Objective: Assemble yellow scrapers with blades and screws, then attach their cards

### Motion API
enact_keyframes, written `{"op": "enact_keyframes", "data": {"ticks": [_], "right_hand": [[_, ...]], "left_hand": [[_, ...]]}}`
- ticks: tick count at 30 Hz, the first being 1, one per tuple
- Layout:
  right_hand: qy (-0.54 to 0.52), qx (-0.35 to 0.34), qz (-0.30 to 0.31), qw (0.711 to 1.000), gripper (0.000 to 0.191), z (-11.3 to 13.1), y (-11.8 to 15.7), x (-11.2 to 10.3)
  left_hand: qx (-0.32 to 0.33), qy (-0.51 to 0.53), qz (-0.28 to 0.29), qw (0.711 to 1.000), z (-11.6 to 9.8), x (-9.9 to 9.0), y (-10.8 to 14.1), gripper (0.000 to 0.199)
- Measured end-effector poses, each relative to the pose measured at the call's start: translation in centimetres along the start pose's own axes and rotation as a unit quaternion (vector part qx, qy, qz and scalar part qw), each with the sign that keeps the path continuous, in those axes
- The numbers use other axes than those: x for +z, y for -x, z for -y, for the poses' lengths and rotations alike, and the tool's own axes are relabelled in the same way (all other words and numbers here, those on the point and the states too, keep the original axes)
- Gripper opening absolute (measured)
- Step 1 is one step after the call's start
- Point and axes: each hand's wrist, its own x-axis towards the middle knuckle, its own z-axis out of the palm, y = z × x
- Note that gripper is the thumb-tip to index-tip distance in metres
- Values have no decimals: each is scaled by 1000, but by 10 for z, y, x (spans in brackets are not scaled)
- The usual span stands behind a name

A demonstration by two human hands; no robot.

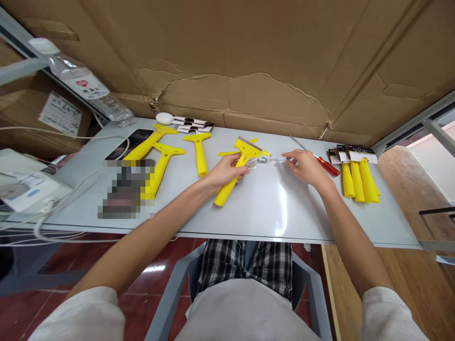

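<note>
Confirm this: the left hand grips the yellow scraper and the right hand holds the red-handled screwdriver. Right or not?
Not right. In the head view, the right hand pinches the end of a clear plastic bag of small dark parts, not the red-handled screwdriver, which lies on the table beside it. The left hand does grip the yellow scraper.

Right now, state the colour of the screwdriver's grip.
The grip is red, best in the head view.
</note>
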Motion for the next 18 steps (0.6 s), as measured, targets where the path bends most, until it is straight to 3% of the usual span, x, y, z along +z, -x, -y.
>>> {"op": "enact_keyframes", "data": {"ticks": [7, 18], "right_hand": [[54, 21, 2, 998, 40, 13, -40, 35], [68, 25, -1, 997, 27, 19, -48, 41]], "left_hand": [[-24, 85, 30, 996, 9, 6, -12, 36], [-43, 69, 59, 995, 9, -1, -8, 29]]}}
